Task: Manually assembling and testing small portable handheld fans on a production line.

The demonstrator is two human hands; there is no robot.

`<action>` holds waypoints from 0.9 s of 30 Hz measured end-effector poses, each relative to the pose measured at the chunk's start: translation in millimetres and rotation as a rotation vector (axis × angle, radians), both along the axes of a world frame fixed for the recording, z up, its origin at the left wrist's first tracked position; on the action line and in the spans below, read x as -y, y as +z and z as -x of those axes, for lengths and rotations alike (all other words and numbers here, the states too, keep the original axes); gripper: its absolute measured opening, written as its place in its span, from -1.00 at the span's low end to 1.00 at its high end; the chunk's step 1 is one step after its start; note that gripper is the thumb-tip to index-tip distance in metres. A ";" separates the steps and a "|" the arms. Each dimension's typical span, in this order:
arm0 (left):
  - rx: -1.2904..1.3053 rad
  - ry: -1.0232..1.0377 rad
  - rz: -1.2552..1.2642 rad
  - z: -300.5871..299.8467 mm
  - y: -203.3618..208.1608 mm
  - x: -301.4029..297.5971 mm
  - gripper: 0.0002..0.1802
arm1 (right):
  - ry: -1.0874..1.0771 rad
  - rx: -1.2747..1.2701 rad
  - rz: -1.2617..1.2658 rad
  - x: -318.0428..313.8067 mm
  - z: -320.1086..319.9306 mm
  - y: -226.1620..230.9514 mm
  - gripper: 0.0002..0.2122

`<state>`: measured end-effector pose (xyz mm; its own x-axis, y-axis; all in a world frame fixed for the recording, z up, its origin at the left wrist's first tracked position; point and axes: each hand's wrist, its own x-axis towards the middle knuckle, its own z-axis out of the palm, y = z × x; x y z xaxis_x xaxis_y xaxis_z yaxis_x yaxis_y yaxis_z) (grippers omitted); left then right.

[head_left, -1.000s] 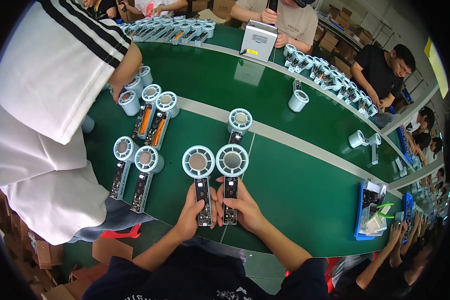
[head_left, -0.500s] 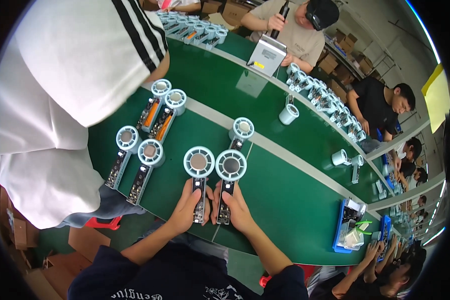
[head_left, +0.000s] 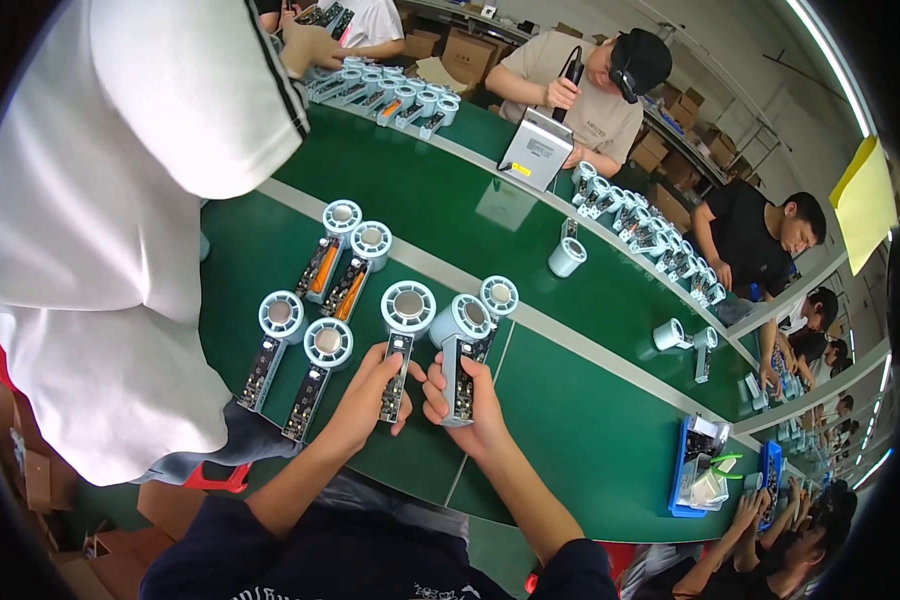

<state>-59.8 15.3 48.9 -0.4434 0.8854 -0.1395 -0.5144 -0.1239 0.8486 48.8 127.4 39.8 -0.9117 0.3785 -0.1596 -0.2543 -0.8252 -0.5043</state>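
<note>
My left hand (head_left: 364, 400) is closed around the handle of a light-blue device housing (head_left: 408, 306), with its round spoked head pointing away from me. A circuit board with small parts shows along that open handle. In my right hand (head_left: 480, 405) is a second light-blue housing (head_left: 462, 318), tilted so that the plain side of its handle shows more. The two held pieces are side by side, their heads close together. Just behind the right one, a similar housing (head_left: 498, 295) lies on the green table, partly hidden.
Left of my hands lie two housings with bare boards (head_left: 305, 370) and two with orange strips (head_left: 345, 285). A person in white (head_left: 170, 250) stands close on the left. A blue tray (head_left: 682, 470) of parts sits at right. Rows of housings (head_left: 640, 225) line the far belt.
The housing in my right hand has turned onto its side, and its head has tipped over. My left hand still grips its piece. The person in white has reached toward the far row.
</note>
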 end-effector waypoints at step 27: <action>0.011 0.036 0.055 27.4 -26.6 -33.7 -0.68 | -0.141 0.344 -0.286 -1.2 37.4 -20.1 -0.74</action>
